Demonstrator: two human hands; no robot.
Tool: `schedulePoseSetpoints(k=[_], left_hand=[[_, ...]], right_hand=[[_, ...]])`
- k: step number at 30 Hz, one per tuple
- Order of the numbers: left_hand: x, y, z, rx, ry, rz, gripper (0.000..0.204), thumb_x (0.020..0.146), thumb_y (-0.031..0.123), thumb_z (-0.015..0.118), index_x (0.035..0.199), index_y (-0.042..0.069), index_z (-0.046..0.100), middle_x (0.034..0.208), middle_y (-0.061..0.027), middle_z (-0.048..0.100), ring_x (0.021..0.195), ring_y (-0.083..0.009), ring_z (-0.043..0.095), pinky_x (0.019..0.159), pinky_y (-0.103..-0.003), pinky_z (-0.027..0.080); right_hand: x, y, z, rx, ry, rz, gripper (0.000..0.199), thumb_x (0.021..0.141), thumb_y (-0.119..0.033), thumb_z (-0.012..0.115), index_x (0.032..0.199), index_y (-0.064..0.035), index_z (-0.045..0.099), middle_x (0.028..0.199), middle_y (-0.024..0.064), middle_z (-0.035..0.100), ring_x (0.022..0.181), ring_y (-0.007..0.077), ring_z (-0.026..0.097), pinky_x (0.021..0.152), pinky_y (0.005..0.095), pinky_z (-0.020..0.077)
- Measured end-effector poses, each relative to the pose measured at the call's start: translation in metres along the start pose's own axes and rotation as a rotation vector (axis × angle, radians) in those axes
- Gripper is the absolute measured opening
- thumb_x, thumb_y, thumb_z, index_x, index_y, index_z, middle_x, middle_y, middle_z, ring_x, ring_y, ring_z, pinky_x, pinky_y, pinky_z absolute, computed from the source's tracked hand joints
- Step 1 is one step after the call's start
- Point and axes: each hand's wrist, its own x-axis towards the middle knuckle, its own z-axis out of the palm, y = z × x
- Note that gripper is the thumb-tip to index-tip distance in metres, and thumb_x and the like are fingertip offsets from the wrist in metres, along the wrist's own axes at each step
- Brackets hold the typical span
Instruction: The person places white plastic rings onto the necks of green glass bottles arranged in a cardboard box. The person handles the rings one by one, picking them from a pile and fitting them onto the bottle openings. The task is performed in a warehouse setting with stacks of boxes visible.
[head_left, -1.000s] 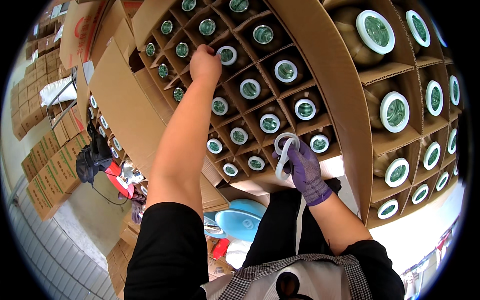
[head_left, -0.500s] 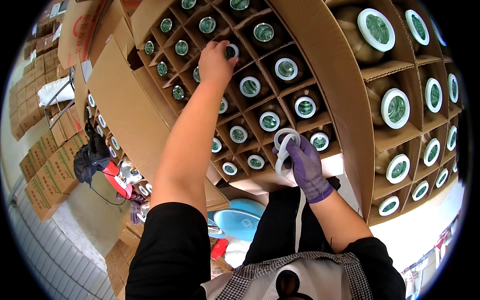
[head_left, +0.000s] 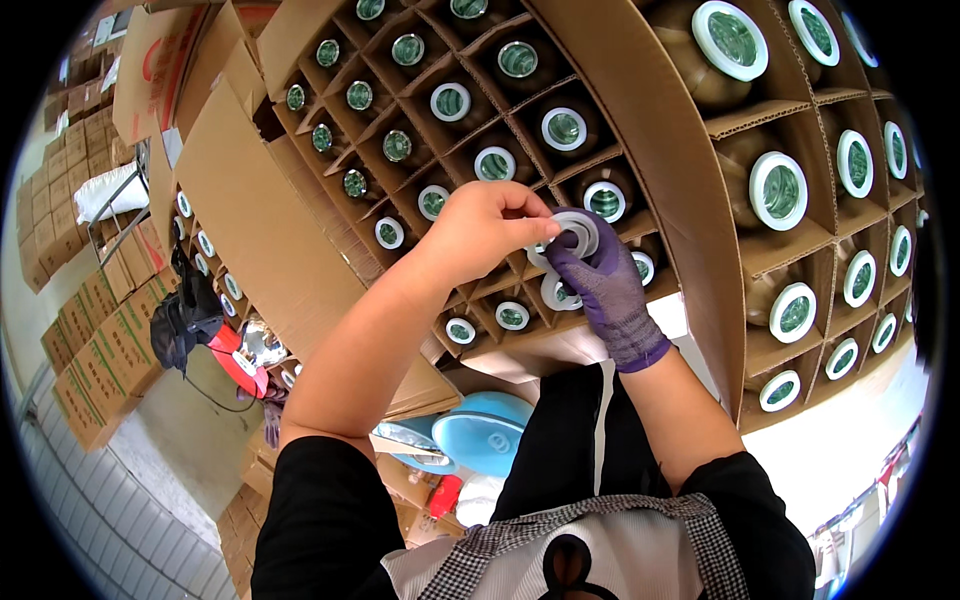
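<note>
My right hand (head_left: pixel 612 285), in a purple glove, is closed around several white rings (head_left: pixel 580 234) over the near right part of a divided carton (head_left: pixel 690 215). My bare left hand (head_left: pixel 490 228) meets it there, thumb and fingertips pinched at the edge of the rings. Below both hands, glass jars stand upright, one to each cardboard compartment. Many have a white ring around the mouth, such as the jar mouth (head_left: pixel 451 102) beyond my left hand. Toward the far left, a jar mouth (head_left: pixel 397 146) and several others show bare green glass. My hands hide some of the nearer jars.
A second divided carton (head_left: pixel 765 255) of ringed jars stands close on the right. An open carton flap (head_left: pixel 255 205) spreads on the left. Blue basins (head_left: pixel 485 435) sit below by my legs. Stacked boxes (head_left: pixel 105 360) and a black bag (head_left: pixel 185 325) are farther left.
My left hand has left a jar mouth farther back and come toward me and right, up to the rings. That jar now shows a white ring. My right hand has risen slightly.
</note>
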Motion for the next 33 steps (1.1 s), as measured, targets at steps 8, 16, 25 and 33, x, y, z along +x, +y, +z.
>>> schedulePoseSetpoints(k=[8,16,25,33], left_hand=[[0.073,0.014,-0.021,0.327,0.611,0.372,0.01,0.082,0.013,0.074,0.087,0.006,0.068,0.08,-0.0037,0.067,0.072,-0.0145,0.062,0.067,-0.028,0.049],[0.169,-0.008,-0.065,1.15,0.77,0.634,0.008,0.077,0.015,0.074,0.084,0.011,0.072,0.095,-0.0054,0.066,0.096,-0.0286,0.062,0.081,-0.042,0.052],[0.163,-0.011,-0.051,0.878,0.713,0.611,0.035,0.079,0.01,0.073,0.114,0.014,0.069,0.115,-0.0077,0.063,0.108,-0.0311,0.061,0.091,-0.041,0.051],[0.169,0.005,-0.061,1.13,0.636,0.48,0.053,0.081,0.026,0.075,0.13,0.011,0.059,0.128,-0.0122,0.059,0.113,-0.0317,0.059,0.097,-0.04,0.049]], right_hand=[[0.007,0.02,-0.021,0.162,0.016,0.126,0.036,0.09,-0.016,0.069,0.123,-0.0044,0.058,0.095,0.0009,0.064,0.071,0.0052,0.055,0.058,0.0194,0.0447],[-0.005,0.037,-0.014,0.172,-0.056,0.205,0.033,0.09,-0.022,0.07,0.116,-0.0047,0.062,0.096,0.0004,0.064,0.08,0.0055,0.058,0.063,0.0214,0.0465],[-0.008,0.034,-0.02,0.211,-0.066,0.227,0.031,0.091,-0.019,0.068,0.116,-0.0037,0.061,0.098,0.002,0.066,0.079,0.0063,0.06,0.06,0.0204,0.047],[-0.007,0.036,-0.017,0.169,-0.051,0.162,0.03,0.093,-0.018,0.066,0.119,-0.0036,0.06,0.098,0.0012,0.066,0.08,0.0054,0.059,0.062,0.0201,0.0476]])
